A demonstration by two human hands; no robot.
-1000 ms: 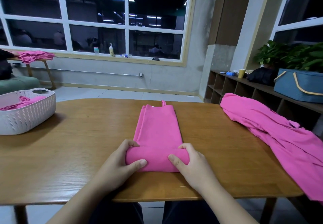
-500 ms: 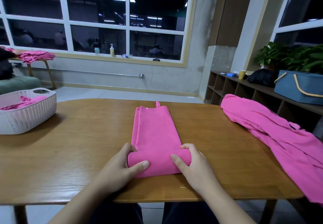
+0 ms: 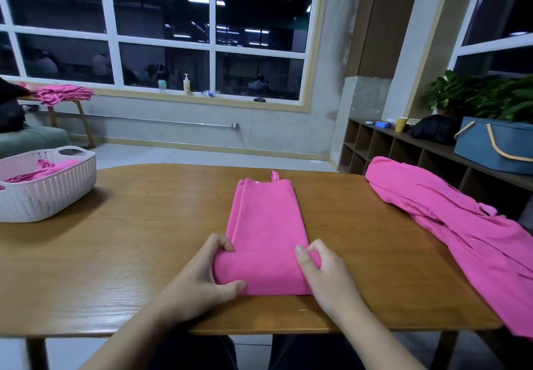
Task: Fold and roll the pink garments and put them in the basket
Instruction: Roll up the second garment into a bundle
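A pink garment (image 3: 265, 219), folded into a long narrow strip, lies in the middle of the wooden table (image 3: 144, 240). Its near end is rolled into a thick roll. My left hand (image 3: 202, 277) grips the roll's left end, thumb in front and fingers curled over the top. My right hand (image 3: 323, 274) grips the right end the same way. A white perforated basket (image 3: 57, 191) stands at the table's far left with pink cloth inside. A second pink garment (image 3: 450, 225) lies unfolded along the right side and hangs over the edge.
A small side table with more pink cloth (image 3: 63, 94) stands by the window at the left. Wooden cubby shelves (image 3: 403, 153) at the right carry a blue bag (image 3: 496, 147), plants and a yellow cup. The table's near edge is just below my hands.
The roll has grown thicker and moved a little further up the strip, with both hands travelling along on its ends.
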